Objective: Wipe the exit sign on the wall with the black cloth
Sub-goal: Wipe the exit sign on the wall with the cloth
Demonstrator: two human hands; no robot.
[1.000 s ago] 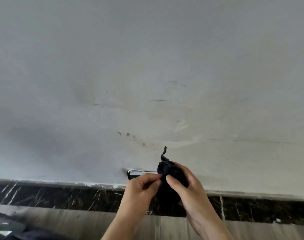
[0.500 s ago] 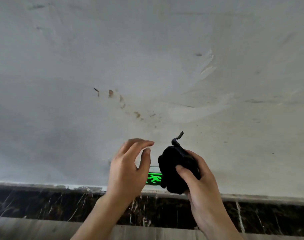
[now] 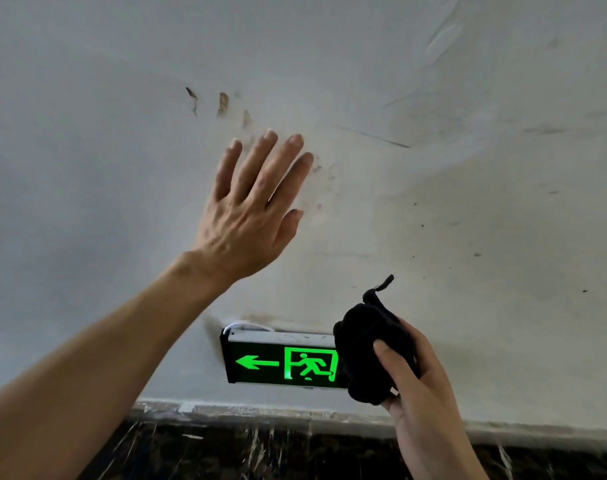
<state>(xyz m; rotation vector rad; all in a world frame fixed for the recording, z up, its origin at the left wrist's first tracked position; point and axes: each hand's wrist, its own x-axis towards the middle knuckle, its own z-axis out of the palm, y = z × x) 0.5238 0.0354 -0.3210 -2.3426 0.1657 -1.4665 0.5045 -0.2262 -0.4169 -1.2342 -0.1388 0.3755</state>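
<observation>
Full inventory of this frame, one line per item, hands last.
exit sign: 1, black face with green arrow and running figure, low on the wall, right end hidden by the cloth
black cloth: 1, black, bunched, at the sign's right end
wall: 1, off-white, scuffed and brown-smudged
baseboard: 1, dark marble, below the wall
left hand: 1, open, fingers spread, above the sign
right hand: 1, gripping the cloth

This looks like a corridor or stairwell of a public or commercial building. A lit green-and-black rectangular exit sign (image 3: 281, 362) with arrow and running figure sits low at 6 o'clock on a scuffed, stained white plaster wall (image 3: 433, 202), just above a dark veined marble skirting band (image 3: 260, 448).
</observation>
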